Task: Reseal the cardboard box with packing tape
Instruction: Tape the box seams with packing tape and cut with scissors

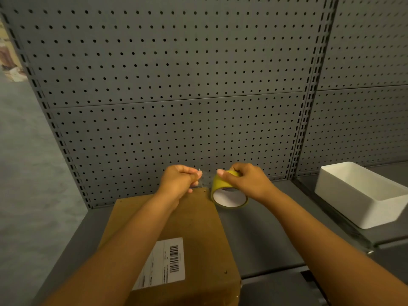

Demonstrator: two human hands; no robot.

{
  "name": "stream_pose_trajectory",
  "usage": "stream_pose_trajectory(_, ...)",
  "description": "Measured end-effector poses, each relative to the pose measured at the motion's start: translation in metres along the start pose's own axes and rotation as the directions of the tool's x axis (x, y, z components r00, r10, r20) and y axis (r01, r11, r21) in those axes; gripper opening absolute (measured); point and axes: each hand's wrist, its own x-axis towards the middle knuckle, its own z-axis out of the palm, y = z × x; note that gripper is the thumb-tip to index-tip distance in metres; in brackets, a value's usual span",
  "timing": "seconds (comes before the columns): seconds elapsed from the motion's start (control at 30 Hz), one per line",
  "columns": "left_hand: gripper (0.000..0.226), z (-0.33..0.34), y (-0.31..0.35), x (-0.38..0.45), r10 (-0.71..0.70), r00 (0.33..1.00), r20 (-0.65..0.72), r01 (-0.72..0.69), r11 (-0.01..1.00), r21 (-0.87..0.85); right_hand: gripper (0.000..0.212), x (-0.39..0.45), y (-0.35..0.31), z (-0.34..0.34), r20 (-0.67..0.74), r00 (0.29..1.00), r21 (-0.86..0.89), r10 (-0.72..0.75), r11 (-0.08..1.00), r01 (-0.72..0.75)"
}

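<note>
Head view: hands grip tape roll (228, 191) and its strip above closed cardboard box (176, 228); white bin (362, 195) nearby.

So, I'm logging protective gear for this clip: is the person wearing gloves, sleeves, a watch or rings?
None show. The left hand and right hand are bare, with no gloves, rings or watch visible. Both forearms are uncovered down to the bottom of the picture, so no sleeve shows.
</note>
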Motion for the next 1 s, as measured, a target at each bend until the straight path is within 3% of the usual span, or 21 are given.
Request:
stream_pose_trajectory(0.1,0.012,0.003,-0.006,0.002,-0.067,0.996,0.051,0.066,0.998,0.011,0.046,0.002,0.009,0.003,0.034,0.999,0.009,0.036,0.999,-0.037)
stream_pose_trajectory(0.4,0.005,0.014,-0.020,0.017,-0.166,0.986,-0.021,0.167,0.982,0.092,0.039,0.022,0.022,0.019,0.109,0.991,-0.027,0.077,0.997,-0.075)
stream_pose_trajectory(0.63,0.003,0.016,-0.022,0.023,-0.176,0.984,-0.035,0.179,0.971,0.159,0.032,0.029,0.025,0.025,0.137,0.985,-0.052,0.105,0.994,-0.098)
stream_pose_trajectory(1.0,0.003,0.019,-0.030,0.025,-0.117,0.990,-0.073,0.132,0.952,0.275,0.038,0.037,0.027,0.024,0.196,0.972,-0.059,0.127,0.991,-0.117)
